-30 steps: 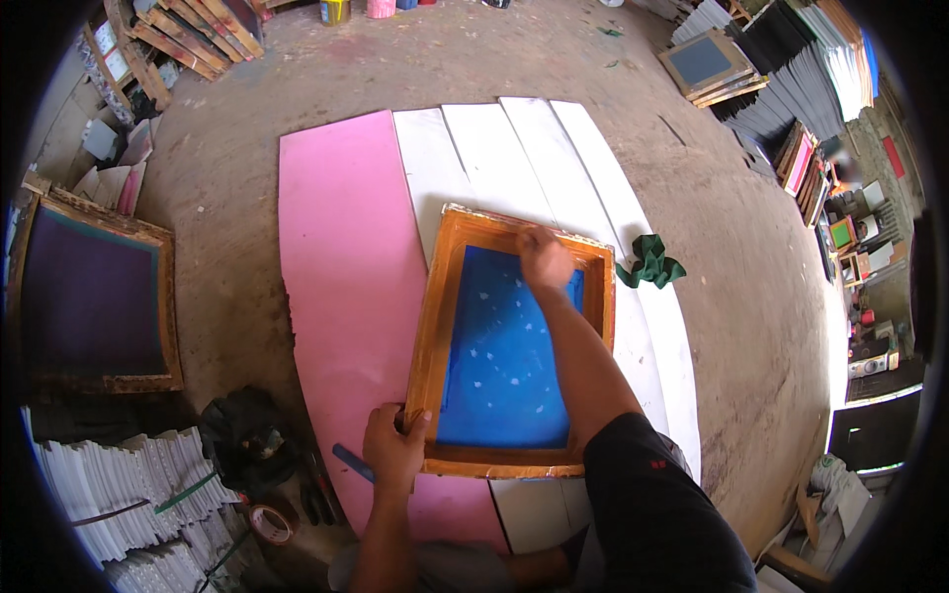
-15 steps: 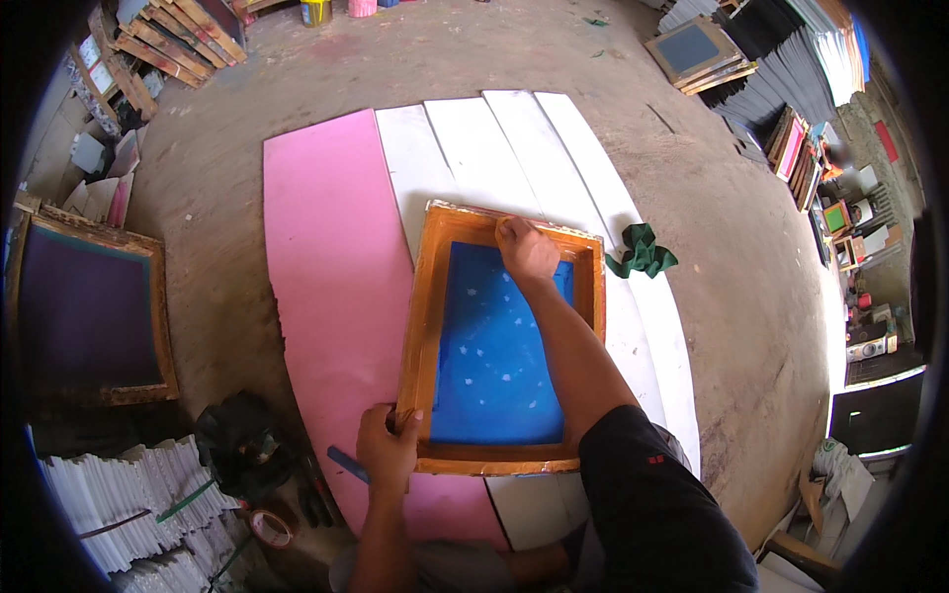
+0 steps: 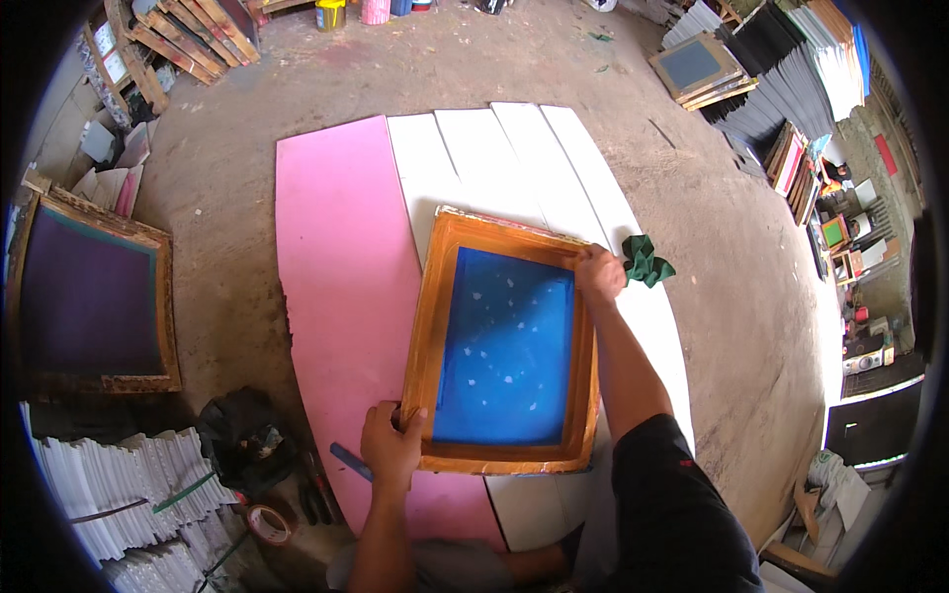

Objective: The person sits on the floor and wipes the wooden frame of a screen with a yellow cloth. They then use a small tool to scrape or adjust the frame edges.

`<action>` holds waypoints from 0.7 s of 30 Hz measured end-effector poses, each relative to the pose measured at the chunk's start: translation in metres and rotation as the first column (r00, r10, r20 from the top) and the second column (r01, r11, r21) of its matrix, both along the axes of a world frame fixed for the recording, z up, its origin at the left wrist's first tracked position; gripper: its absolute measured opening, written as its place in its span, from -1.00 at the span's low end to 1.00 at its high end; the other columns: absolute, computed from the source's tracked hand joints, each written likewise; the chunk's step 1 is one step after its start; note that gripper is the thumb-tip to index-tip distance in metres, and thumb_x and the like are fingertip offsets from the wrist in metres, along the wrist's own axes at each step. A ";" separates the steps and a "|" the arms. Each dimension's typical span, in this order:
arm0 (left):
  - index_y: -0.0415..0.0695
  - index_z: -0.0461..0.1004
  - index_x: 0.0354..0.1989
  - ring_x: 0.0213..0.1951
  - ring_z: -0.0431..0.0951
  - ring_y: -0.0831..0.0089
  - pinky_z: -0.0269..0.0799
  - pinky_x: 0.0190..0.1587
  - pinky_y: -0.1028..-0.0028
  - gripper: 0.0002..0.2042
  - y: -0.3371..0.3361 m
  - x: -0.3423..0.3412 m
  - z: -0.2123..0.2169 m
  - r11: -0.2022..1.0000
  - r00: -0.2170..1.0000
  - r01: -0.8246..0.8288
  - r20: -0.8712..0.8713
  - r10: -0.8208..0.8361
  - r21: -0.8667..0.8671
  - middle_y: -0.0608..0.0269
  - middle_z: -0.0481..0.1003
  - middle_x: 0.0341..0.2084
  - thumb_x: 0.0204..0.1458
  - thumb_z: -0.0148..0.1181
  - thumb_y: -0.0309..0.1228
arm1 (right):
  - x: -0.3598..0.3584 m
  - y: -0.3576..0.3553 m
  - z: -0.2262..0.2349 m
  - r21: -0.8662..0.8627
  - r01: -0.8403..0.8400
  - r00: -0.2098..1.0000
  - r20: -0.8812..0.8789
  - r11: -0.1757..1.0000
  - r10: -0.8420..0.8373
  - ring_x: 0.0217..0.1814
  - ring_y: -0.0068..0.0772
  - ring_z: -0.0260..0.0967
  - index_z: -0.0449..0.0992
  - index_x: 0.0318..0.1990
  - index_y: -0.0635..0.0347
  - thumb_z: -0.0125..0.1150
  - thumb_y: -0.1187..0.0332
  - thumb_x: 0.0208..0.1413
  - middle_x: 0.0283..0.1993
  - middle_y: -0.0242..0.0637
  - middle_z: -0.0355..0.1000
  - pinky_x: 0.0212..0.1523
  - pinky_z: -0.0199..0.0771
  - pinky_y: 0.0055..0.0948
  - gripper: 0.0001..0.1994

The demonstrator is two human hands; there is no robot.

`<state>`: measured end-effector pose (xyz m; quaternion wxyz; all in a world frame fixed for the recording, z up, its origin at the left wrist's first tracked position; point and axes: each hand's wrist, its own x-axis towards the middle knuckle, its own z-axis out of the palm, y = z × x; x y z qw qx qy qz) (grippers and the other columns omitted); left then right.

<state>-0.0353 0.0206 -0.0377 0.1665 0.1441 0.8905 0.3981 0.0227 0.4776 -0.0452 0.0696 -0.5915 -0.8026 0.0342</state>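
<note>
A wooden screen-printing frame (image 3: 423, 326) with raised brown sides and a blue mesh (image 3: 509, 346) dotted with pale spots rests over the white and pink boards. My left hand (image 3: 391, 443) grips its lower left corner, thumb over the edge. Near the upper right corner, my right hand (image 3: 600, 274) has its fingers closed over the frame's right side. A narrow blue strip (image 3: 350, 461) lies beside my left hand on the pink board (image 3: 341, 247). Just right of my right hand is a crumpled dark green cloth (image 3: 646, 262) on the white boards (image 3: 524, 163).
Larger dark-meshed frame (image 3: 89, 296) leans at the left. Lower left are bundled white sheets (image 3: 129, 484), a black plastic bag (image 3: 245, 440) and a tape roll (image 3: 269, 524). More frames (image 3: 697, 69) and stacked sheets (image 3: 791, 84) stand at the far right on the concrete floor (image 3: 732, 296).
My right hand has moved from the frame's far edge rightward and nearer, onto its right side near the corner. My left hand keeps its hold at the lower left corner.
</note>
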 end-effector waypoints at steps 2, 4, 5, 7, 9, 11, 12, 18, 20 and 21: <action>-0.15 0.58 -0.16 -0.25 0.59 0.06 0.47 -0.19 0.16 -0.65 0.000 0.000 0.002 0.999 0.999 -0.031 0.041 0.032 -0.007 0.09 0.54 -0.29 0.03 0.51 -0.20 | -0.016 -0.017 -0.001 -0.009 -0.159 0.978 -0.141 0.987 0.156 -0.01 0.06 0.64 0.73 -0.07 -0.13 0.25 0.00 0.22 -0.09 -0.11 0.67 0.03 0.62 0.00 -0.71; -0.16 0.57 -0.17 -0.25 0.59 0.06 0.48 -0.19 0.16 -0.65 0.002 0.001 0.002 0.999 0.998 -0.035 0.052 0.035 -0.006 0.08 0.54 -0.28 0.03 0.51 -0.20 | -0.040 -0.031 -0.007 0.011 -0.120 0.990 -0.080 0.993 0.120 -0.02 0.08 0.64 0.73 -0.07 -0.13 0.23 0.05 0.23 -0.13 -0.08 0.67 0.04 0.61 0.02 -0.73; -0.16 0.57 -0.17 -0.25 0.59 0.06 0.48 -0.19 0.16 -0.65 0.001 0.001 0.001 0.999 0.998 -0.036 0.044 0.036 -0.008 0.08 0.54 -0.28 0.02 0.51 -0.20 | -0.040 -0.031 -0.011 0.061 -0.159 0.976 -0.142 0.985 0.167 -0.02 0.08 0.64 0.73 -0.06 -0.14 0.24 0.05 0.23 -0.14 -0.08 0.67 0.04 0.62 0.02 -0.73; -0.17 0.57 -0.18 -0.25 0.59 0.07 0.48 -0.18 0.16 -0.65 -0.001 -0.001 0.001 0.999 0.999 -0.038 0.037 0.039 -0.020 0.08 0.53 -0.29 0.02 0.52 -0.20 | -0.030 -0.030 -0.008 0.049 -0.121 0.983 -0.131 0.991 0.126 -0.03 0.08 0.64 0.73 -0.08 -0.11 0.24 0.06 0.23 -0.14 -0.08 0.67 0.03 0.61 0.01 -0.74; -0.18 0.57 -0.18 -0.25 0.59 0.07 0.48 -0.18 0.16 -0.65 0.000 -0.001 0.003 0.999 0.999 -0.026 0.046 0.027 -0.024 0.07 0.53 -0.29 0.02 0.52 -0.21 | -0.013 -0.021 0.000 0.052 -0.020 0.993 -0.116 0.998 0.026 -0.04 0.08 0.63 0.73 -0.11 -0.09 0.24 0.08 0.23 -0.15 -0.08 0.67 0.02 0.61 0.00 -0.75; -0.18 0.57 -0.19 -0.26 0.59 0.07 0.47 -0.19 0.16 -0.65 -0.002 -0.001 0.000 0.999 0.998 -0.042 0.050 0.042 0.014 0.07 0.53 -0.30 0.02 0.52 -0.22 | 0.001 -0.011 0.004 0.059 0.130 0.987 -0.106 0.990 -0.124 -0.04 0.08 0.63 0.74 -0.14 -0.05 0.24 0.11 0.23 -0.15 -0.08 0.67 0.02 0.61 -0.02 -0.76; -0.18 0.57 -0.19 -0.26 0.59 0.07 0.47 -0.19 0.16 -0.66 -0.002 0.000 -0.001 0.998 0.997 -0.046 0.056 0.044 0.034 0.07 0.52 -0.30 0.02 0.52 -0.22 | 0.005 -0.012 0.007 0.060 0.120 0.986 -0.122 0.991 -0.112 -0.04 0.07 0.63 0.74 -0.16 -0.04 0.23 0.12 0.23 -0.15 -0.08 0.67 0.01 0.60 -0.02 -0.77; -0.18 0.58 -0.18 -0.26 0.59 0.07 0.47 -0.18 0.17 -0.66 -0.002 0.000 -0.003 0.999 0.997 -0.027 0.065 0.030 -0.034 0.07 0.53 -0.30 0.02 0.52 -0.21 | 0.000 -0.010 0.002 0.096 0.059 0.983 -0.181 0.994 -0.041 -0.07 0.05 0.64 0.74 -0.21 -0.01 0.22 0.15 0.21 -0.18 -0.08 0.67 -0.04 0.61 -0.02 -0.78; -0.18 0.57 -0.19 -0.26 0.59 0.07 0.47 -0.18 0.17 -0.66 0.000 0.000 -0.007 0.998 0.997 -0.049 0.053 0.047 0.033 0.07 0.53 -0.30 0.03 0.51 -0.21 | -0.005 -0.008 0.000 0.186 0.030 0.986 -0.165 0.982 0.001 -0.18 0.06 0.66 0.73 -0.27 0.03 0.24 0.16 0.17 -0.25 -0.02 0.66 -0.14 0.64 0.01 -0.78; -0.19 0.57 -0.19 -0.26 0.59 0.07 0.47 -0.18 0.17 -0.66 -0.002 -0.001 -0.007 0.997 0.997 -0.055 0.049 0.052 0.057 0.07 0.53 -0.30 0.03 0.51 -0.21 | -0.006 -0.011 -0.005 0.221 0.019 0.988 -0.154 0.975 0.015 -0.23 0.06 0.67 0.73 -0.31 0.05 0.24 0.16 0.15 -0.29 0.00 0.66 -0.20 0.66 0.02 -0.78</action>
